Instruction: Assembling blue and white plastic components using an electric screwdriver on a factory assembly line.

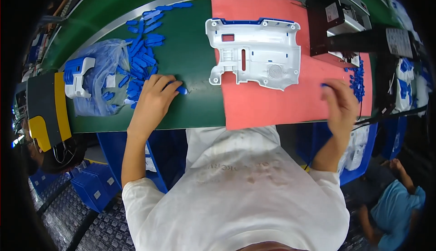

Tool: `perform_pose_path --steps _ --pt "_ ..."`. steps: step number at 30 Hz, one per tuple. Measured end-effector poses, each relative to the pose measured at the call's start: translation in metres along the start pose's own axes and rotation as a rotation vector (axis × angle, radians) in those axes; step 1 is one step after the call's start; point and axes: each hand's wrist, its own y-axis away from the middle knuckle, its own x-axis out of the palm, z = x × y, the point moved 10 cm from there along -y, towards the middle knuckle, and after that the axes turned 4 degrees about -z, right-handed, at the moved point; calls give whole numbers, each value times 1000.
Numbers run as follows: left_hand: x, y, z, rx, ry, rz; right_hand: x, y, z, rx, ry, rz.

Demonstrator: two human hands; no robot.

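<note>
Green bench [190, 60] — red mat [268, 105]

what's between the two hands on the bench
In the head view, between the left hand and the right hand lie bare green bench top and pink mat; the white plastic housing sits just beyond.

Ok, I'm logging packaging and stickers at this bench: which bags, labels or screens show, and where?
Clear plastic bag: left on the green table, crumpled, holding blue parts.
White label: small rectangle on the black box at the upper right.
Pale label: rectangle on the black arm, right.
No screens visible.
</note>
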Motion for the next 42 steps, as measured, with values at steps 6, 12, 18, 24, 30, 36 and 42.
perform_pose_path --steps 6,12,18,24,30,36,42 --pt "7 -10 -6 5 -32 -136 145 -48 52 -314 106 457" --pt "4 1 3 -144 36 -283 192 -66 40 -373 293 683" --pt "13 4 32 -429 871 -440 180 -80 50 -353 231 574" --pt "24 -65 -2 -302 1288 -357 162 -80 62 -281 -112 458" --pt "3 -89 -29 -90 918 -593 168 -70 30 142 -507 440" --pt "13 -87 -36 -10 979 -619 162 -66 35 0 -623 467" --pt "-4 -74 -72 294 238 -389 134 -86 21 32 -611 300"
